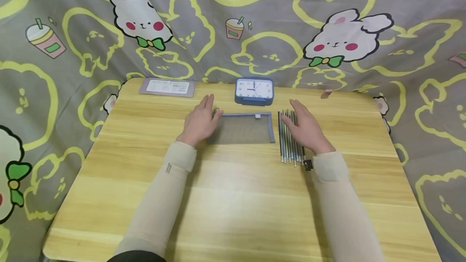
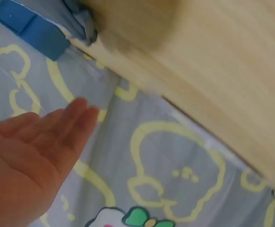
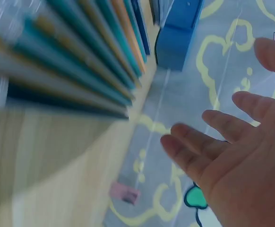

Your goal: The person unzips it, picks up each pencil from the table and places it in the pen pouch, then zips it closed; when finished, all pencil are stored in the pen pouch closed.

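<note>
A grey mesh zip pouch (image 1: pixel 242 130) with a blue-grey border lies flat on the table. My left hand (image 1: pixel 199 121) is at the pouch's left end, fingers stretched forward and thumb apart, covering that corner. To the pouch's right, several slim pencils (image 1: pixel 287 148) lie side by side, pointing away from me. Over their right side is my right hand (image 1: pixel 306 127), fingers extended; whether it touches them is unclear. In the right wrist view, the pencils (image 3: pixel 88 52) show teal, orange and dark blue bodies with pointed tips, and the right palm (image 3: pixel 251 175) holds nothing. The left palm (image 2: pixel 29 161) is bare too.
A blue alarm clock (image 1: pixel 254 91) stands behind the pouch. Back left lies a flat greyish-mauve case (image 1: pixel 143 88) with a white label. A small pink block (image 1: pixel 326 94) is near the back edge. Patterned grey cloth (image 1: pixel 204 60) hangs around the wooden table (image 1: pixel 233 205).
</note>
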Demonstrator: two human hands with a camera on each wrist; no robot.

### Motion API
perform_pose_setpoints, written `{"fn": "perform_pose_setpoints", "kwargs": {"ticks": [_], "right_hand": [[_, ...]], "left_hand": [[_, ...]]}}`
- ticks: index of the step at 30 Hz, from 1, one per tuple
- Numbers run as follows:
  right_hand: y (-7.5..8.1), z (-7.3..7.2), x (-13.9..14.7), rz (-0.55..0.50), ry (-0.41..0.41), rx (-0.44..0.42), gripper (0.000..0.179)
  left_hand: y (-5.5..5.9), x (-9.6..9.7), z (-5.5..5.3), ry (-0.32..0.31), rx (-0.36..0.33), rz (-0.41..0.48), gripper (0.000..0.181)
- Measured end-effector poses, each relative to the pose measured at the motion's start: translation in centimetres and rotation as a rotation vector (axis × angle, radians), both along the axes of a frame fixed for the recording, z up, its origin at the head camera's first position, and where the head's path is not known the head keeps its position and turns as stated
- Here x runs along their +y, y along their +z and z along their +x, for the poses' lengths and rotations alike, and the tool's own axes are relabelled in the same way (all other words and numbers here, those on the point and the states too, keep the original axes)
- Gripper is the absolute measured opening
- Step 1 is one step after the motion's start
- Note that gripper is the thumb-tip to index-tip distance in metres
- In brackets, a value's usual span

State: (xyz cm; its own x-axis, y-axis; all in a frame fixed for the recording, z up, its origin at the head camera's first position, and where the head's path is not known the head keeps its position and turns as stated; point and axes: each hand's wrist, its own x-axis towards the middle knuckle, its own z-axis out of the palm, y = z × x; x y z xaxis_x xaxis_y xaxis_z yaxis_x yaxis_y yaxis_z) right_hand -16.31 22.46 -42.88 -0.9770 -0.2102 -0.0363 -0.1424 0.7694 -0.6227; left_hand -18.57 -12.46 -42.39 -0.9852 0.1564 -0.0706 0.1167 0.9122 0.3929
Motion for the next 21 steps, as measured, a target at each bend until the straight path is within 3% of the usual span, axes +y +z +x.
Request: {"fn": "perform_pose_setpoints", "kwargs": {"ticks": [10,21], "right_hand": [[-1.5,-2.5,-3.2,-0.064,-0.015,-0.095,0.07],[-2.4,-3.3,-5.8,0.03,-0.072,-0.162,0.067]], "left_hand": [[-0.9,0.3,-0.8,0.15,-0.059,0.188,0.062],[-2.2,0.2,-1.1,0.208,-0.129,0.182,0.064]]}}
